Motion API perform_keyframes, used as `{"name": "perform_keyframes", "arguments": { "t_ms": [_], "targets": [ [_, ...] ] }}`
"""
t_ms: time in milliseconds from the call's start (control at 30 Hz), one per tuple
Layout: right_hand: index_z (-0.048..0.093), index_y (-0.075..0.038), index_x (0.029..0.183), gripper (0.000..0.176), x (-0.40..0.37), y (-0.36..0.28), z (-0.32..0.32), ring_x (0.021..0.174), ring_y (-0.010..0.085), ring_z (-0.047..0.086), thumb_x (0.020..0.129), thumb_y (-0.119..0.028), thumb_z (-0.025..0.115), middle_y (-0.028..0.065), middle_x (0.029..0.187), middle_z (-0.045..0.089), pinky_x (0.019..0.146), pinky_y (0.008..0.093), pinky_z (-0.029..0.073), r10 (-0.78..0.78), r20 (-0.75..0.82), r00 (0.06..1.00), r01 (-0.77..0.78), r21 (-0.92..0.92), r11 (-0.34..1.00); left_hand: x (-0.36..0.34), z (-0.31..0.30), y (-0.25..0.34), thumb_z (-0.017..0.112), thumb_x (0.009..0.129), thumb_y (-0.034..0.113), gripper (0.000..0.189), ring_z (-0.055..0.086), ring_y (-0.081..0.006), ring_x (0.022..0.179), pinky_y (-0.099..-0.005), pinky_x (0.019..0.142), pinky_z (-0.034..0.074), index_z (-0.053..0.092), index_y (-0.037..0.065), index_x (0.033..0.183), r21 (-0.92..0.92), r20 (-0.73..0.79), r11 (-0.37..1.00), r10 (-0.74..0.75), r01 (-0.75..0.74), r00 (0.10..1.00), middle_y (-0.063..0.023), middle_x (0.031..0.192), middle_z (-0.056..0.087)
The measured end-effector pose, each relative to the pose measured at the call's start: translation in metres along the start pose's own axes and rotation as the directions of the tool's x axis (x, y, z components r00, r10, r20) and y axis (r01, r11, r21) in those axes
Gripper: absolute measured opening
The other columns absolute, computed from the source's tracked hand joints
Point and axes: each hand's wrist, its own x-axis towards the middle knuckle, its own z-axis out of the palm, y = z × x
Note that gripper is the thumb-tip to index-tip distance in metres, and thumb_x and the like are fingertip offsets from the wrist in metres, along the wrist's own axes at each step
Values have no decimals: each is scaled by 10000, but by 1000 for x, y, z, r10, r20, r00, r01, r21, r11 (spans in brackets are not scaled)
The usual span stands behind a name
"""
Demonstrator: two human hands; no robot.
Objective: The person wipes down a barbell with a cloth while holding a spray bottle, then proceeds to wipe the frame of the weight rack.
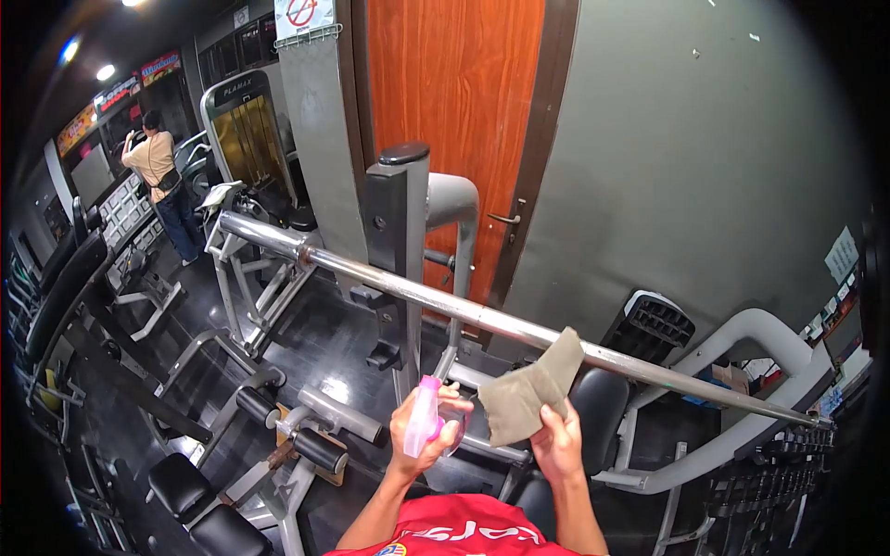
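My left hand (404, 437) is closed around a pink spray bottle (425, 414), its fingers wrapped at the top near the spray head. In my right hand (558, 447) an olive-grey cloth (521, 400) is pinched between thumb and fingers. The cloth's upper corner overlaps the long metal barbell (445, 299), which runs across in front of me. A black and grey rack upright (387, 236) stands behind the bar, left of the middle. Both hands are below the bar, in front of my red shirt (464, 524).
A padded bench machine (320, 449) is at the lower left. Behind the rack is a wooden door (454, 102). Farther left a person in a tan shirt (153, 159) stands among machines. A curved grey frame (774, 343) and dumbbell racks (760, 491) are at right.
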Motion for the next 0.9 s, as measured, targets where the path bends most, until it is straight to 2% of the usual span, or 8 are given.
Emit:
{"name": "perform_keyframes", "arguments": {
  "t_ms": [67, 200, 267, 400, 533, 667, 800, 900],
  "targets": [
    [452, 19, 1362, 399, -7, 14, 1, 1165, 222, 593, 970, -34, 499, 120, 1292, 584, 998, 388, 481, 10, -6, 1000, -10, -19, 1000, 5, -1, 2, 713, 830, 119, 385, 710, -239, 880, -349, 815, 548, 580, -77, 1134, -75, -43, 994, -79, 76, 996, -143, 1029, 668],
    [435, 39, 1380, 425, -14, 42, -3, 1219, 232, 558, 966, -29, 502, 137, 1329, 563, 1046, 375, 434, 28, 11, 1000, -28, -20, 999, 18, -17, -4, 704, 850, 121, 413, 643, -170, 695, -299, 701, 537, 544, -65, 1182, 150, 175, 989, -12, -15, 985, -128, 1027, 650],
    [436, 35, 1374, 420, -13, 51, -6, 1194, 234, 575, 966, -34, 506, 136, 1312, 570, 1022, 389, 461, 22, -20, 1000, -22, -9, 1000, 21, -16, -3, 704, 857, 113, 478, 646, -157, 721, -294, 692, 532, 481, -57, 1245, -28, 48, 984, -175, 177, 983, -118, 1009, 630],
    [420, 3, 1383, 464, -7, 59, -10, 1184, 252, 592, 946, -88, 548, 121, 1300, 579, 991, 404, 496, 55, -122, 991, -50, 42, 998, 43, -20, 0, 756, 831, 109, 476, 647, -160, 723, -295, 689, 528, 469, -25, 1187, -39, -17, 989, -145, 144, 989, -79, 920, 578],
    [477, -34, 1328, 380, 2, 78, -24, 1056, 206, 646, 955, -86, 532, 88, 1229, 612, 830, 347, 568, 61, -250, 966, -61, 7, 998, 69, -24, 5, 795, 780, 96, 486, 628, -173, 670, -310, 645, 508, 483, -3, 1139, 458, 3, 888, -59, 51, 998, -88, 860, 564],
    [541, -38, 1262, 296, 17, 82, -31, 951, 164, 677, 971, -88, 540, 59, 1095, 672, 785, 340, 580, 86, -238, 967, -107, -73, 992, 90, -21, 16, 736, 807, 40, 383, 596, -146, 604, -296, 597, 486, 500, 1, 1106, 497, -67, 862, -73, 97, 995, -99, 839, 611],
    [521, -39, 1273, 334, 36, 78, -38, 936, 138, 640, 945, -93, 549, 54, 1130, 638, 741, 290, 542, 116, -243, 963, -138, -78, 987, 104, -14, 19, 676, 856, -1, 265, 596, -108, 586, -262, 588, 513, 517, -4, 1069, 207, -172, 945, -221, 255, 960, -70, 782, 615],
    [537, -51, 1252, 328, 50, 79, -44, 940, 151, 640, 930, -97, 568, 50, 1116, 645, 709, 286, 526, 77, -291, 954, -106, -84, 991, 104, -17, 9, 652, 869, -20, 252, 617, -104, 615, -255, 594, 531, 508, -8, 1076, 210, -143, 933, -267, 292, 953, -53, 766, 602]
  ]
}}
